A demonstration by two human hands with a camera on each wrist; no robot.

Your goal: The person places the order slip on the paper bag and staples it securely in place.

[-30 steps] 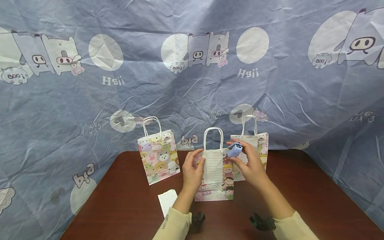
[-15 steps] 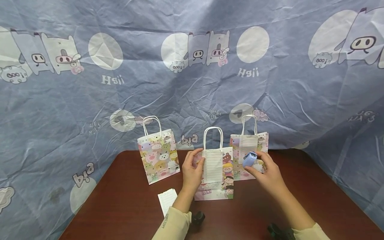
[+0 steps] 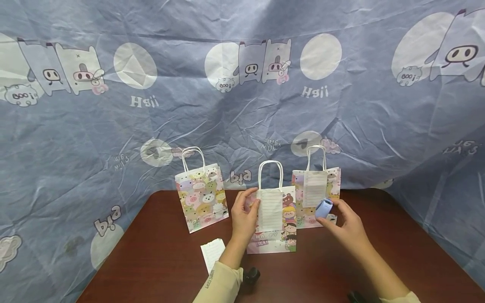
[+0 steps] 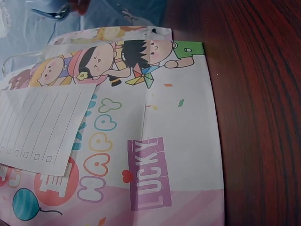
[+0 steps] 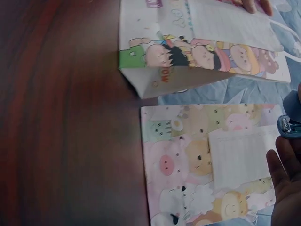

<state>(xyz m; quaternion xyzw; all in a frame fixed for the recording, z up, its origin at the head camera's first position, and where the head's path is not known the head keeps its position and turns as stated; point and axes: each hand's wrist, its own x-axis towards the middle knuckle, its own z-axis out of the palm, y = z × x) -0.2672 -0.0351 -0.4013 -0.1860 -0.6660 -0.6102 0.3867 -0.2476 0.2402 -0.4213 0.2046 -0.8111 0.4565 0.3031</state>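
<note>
A white-handled paper bag [image 3: 289, 227] stands upright in the middle, a lined paper slip [image 3: 270, 210] lying flat against its front near the top. My left hand [image 3: 244, 214] pinches the upper left edge of this bag and slip. Between the thumb and fingers of my right hand [image 3: 350, 227] is a small blue stapler [image 3: 323, 209], held apart from the middle bag and in front of the right-hand bag. In the right wrist view the stapler [image 5: 288, 126] shows at the right edge. The left wrist view shows the bag's lower front [image 4: 183, 141] and the slip [image 4: 42, 127].
Behind to the right stands an animal-print bag [image 3: 333, 185] with a lined slip [image 3: 315, 189] on its front. Another animal-print bag [image 3: 202, 200] stands at the left. A loose slip [image 3: 213, 252] lies on the brown table [image 3: 151, 252] beside my left forearm. A patterned blue cloth [image 3: 227, 122] hangs behind.
My right hand has moved away from the top of the middle bag, to the right and slightly down, with the stapler in it. My left hand has stayed at the bag's upper left edge.
</note>
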